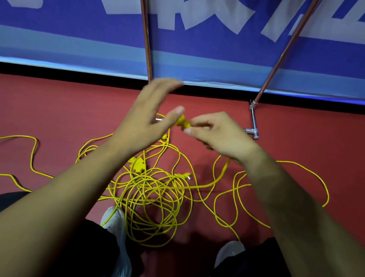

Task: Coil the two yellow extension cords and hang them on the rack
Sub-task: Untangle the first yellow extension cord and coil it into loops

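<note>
Yellow cords [153, 195] lie in a tangled heap on the red floor [41, 108]. The right hand [214, 133] pinches one plug end [182, 123] lifted clear, likely to start a coil, while the left hand [149, 115] is spread open beside it, holding nothing. The rack [254, 122] stands just behind.

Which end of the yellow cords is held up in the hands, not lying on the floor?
The cord end pinched by the right hand, beside the left hand. The socket block and pronged plug lie in the tangle below.
</note>
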Demonstrator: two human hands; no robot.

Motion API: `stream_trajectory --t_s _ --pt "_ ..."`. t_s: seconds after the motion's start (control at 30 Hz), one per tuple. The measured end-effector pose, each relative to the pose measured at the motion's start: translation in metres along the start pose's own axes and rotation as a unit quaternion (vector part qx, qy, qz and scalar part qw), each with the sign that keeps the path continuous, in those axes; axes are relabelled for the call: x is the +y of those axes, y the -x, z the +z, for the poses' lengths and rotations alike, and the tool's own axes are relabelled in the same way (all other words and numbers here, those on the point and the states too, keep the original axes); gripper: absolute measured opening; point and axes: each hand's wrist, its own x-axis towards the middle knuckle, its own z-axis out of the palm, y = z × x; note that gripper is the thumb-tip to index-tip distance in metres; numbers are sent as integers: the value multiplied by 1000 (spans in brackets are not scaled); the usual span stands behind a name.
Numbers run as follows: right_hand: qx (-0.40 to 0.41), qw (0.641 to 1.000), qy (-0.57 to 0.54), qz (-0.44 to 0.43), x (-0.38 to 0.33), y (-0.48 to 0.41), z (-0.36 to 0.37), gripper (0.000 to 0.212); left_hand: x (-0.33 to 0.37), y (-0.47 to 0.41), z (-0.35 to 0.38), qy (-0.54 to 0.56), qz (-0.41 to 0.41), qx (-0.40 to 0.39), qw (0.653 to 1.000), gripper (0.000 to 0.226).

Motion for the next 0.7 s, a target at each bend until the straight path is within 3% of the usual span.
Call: stream_trajectory --t_s 0.13,0.2,0.3,0.37,0.43,0.53,0.6,0.7 --pt "-38 999 7 -29 -4 2 -4 6 4 7 9 13 -32 -187 982 37" --pt "-56 996 53 -37 0 1 -8 3 3 7 8 31 -67 -186 980 35" --pt "-28 988 152 3 17 -3 -20 14 -11 -1 -8 51 -161 -80 982 36" --pt "-6 993 115 15 25 -3 -30 16 -23 -3 -20 63 -215 -26 974 30" --pt "30 996 89 2 28 -2 -33 17 -30 0 -25 11 -215 -66 974 18" --pt "74 995 63 -18 26 -1 -27 14 -29 6 -21 -27 -205 -222 953 10" --pt "88 996 10 -28 24 -2 -24 13 -20 10 -20 68 -223 -279 931 12" --pt "101 994 -10 -41 19 -4 -27 6 -3 10 -22 196 -209 -284 915 24"
